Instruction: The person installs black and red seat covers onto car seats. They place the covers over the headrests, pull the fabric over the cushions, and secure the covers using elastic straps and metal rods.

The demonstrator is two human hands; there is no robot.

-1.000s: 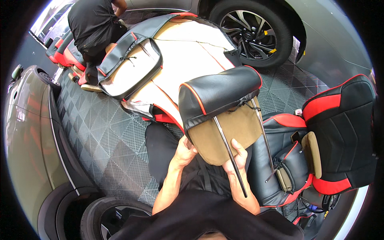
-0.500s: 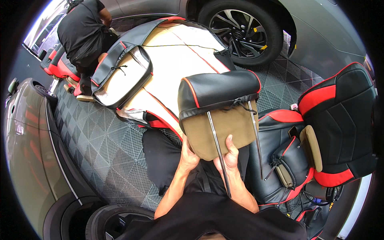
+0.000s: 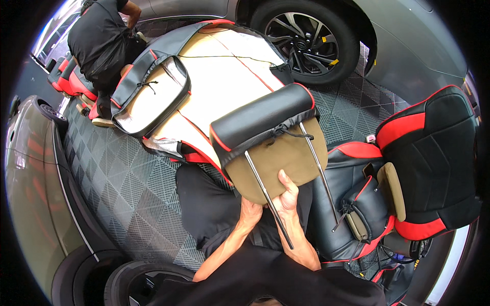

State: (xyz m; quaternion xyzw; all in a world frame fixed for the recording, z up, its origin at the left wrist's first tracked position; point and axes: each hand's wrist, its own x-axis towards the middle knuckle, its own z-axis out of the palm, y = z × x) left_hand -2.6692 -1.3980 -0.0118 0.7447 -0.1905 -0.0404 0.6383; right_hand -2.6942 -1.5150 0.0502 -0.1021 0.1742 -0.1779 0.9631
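A brown fabric car headrest (image 3: 286, 163) is held up in front of me, its two metal posts slanting toward my body. A black leather-look cover (image 3: 263, 115) with red piping covers only its far part, and dark drawstring ends lie loose along the cover's edge. My right hand (image 3: 287, 195) grips the headrest's near edge, thumb on top between the posts. Close beside it, my left hand (image 3: 251, 210) holds the same edge from below. The left fingertips are hidden under the headrest.
Loose cream-backed seat covers (image 3: 224, 76) spread out ahead. A black-and-red car seat (image 3: 418, 168) lies at right with a smaller covered headrest (image 3: 370, 204) on it. A co-worker (image 3: 104, 48) bends at far left. Cars stand left and ahead, one showing its wheel (image 3: 303, 43).
The headrest has turned, its left end dropping nearer and the whole shifting left. My left hand has slid along its edge toward my right hand.
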